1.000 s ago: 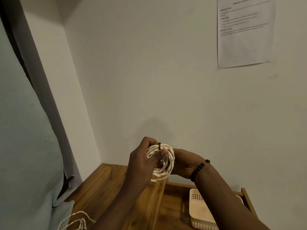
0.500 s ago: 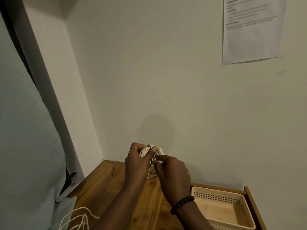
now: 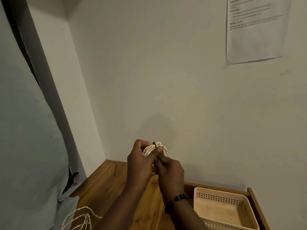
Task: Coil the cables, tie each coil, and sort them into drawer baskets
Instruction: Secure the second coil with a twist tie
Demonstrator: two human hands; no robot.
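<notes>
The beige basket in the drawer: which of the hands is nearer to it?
Right. The right hand works at the coil, up and left of the beige basket; the left hand grips the coil farther left.

A small coil of cream twisted cable is held up in the air in front of the wall, above the wooden top, its loops bunched tight and mostly hidden behind fingers. A thin dark tie crosses its upper edge, one short end sticking up. Down at the right, a beige perforated basket sits inside the open drawer, nothing in it. At the lower left, loose loops of another cream cable lie uncoiled.
</notes>
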